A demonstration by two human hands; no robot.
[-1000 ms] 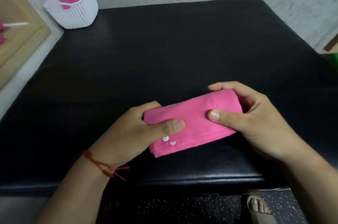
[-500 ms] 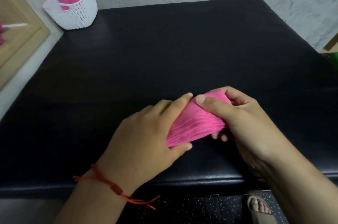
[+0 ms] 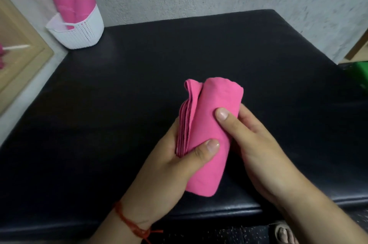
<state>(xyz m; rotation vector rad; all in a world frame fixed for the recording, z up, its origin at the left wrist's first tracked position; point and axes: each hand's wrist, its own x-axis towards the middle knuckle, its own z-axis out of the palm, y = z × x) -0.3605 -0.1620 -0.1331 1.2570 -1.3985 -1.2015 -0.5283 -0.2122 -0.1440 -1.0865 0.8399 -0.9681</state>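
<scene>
Pink cloth roll, gripped by both hands

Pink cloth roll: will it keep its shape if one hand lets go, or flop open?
Likely soft: the pink cloth roll dimples under the thumb of the right hand. Its loose layered edge fans out by the left hand, so it may unroll. Thin fabric, so probably light.
</scene>
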